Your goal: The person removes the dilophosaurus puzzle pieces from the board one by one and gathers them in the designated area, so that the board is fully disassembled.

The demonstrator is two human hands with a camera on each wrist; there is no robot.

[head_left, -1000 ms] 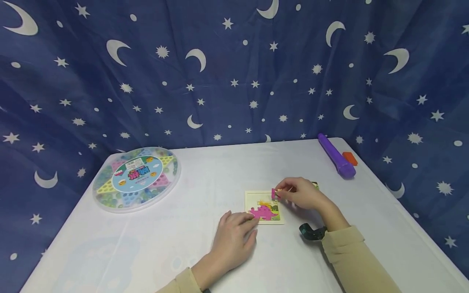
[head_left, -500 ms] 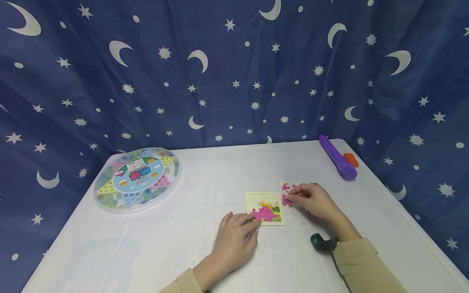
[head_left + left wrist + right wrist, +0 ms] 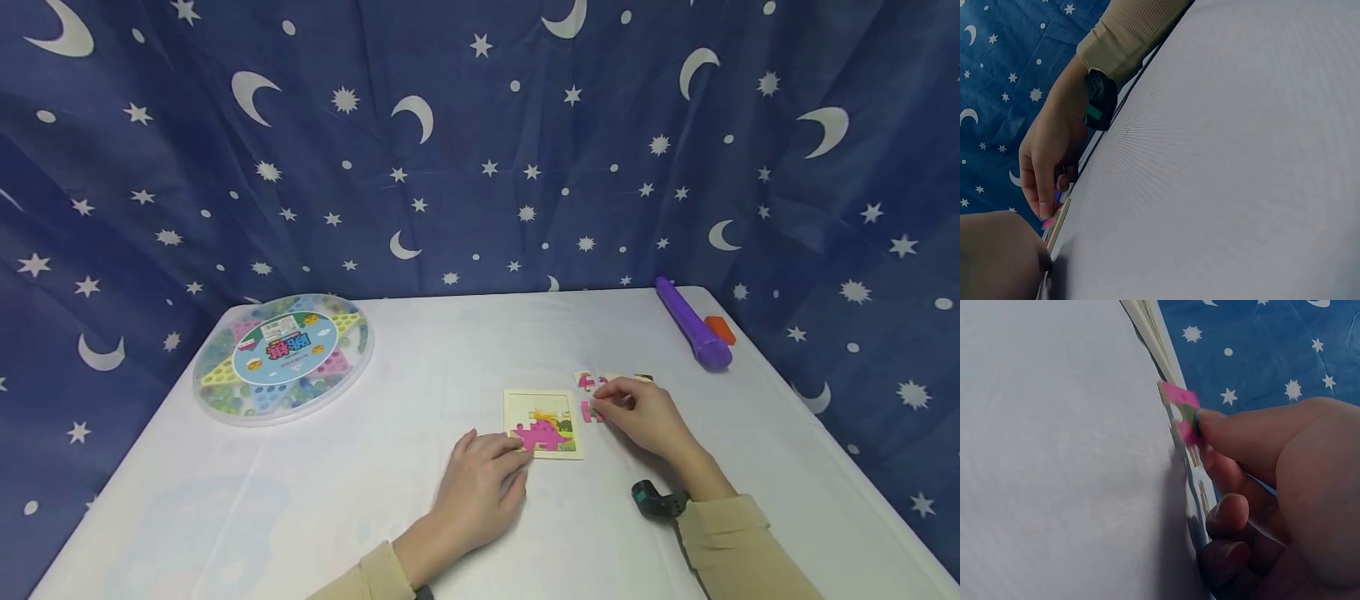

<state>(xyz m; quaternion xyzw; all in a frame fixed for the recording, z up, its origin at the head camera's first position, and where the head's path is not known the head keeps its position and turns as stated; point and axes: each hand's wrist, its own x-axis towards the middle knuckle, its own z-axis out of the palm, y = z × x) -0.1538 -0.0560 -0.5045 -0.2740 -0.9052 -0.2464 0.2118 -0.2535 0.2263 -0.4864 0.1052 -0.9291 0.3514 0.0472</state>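
Right hand (image 3: 647, 417) pinches a pink puzzle piece (image 3: 1180, 395) between thumb and finger, just off the three o'clock edge of a square puzzle board (image 3: 520, 407). The left hand (image 3: 482, 490) rests with relaxed fingers at the board's seven o'clock corner. A loose piece (image 3: 585, 381) lies toward one o'clock; farther out, a purple stick (image 3: 692, 325) at two, a round game box (image 3: 251, 404) past nine.

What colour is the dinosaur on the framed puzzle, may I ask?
The dinosaur on the framed puzzle is pink; it shows best in the head view.
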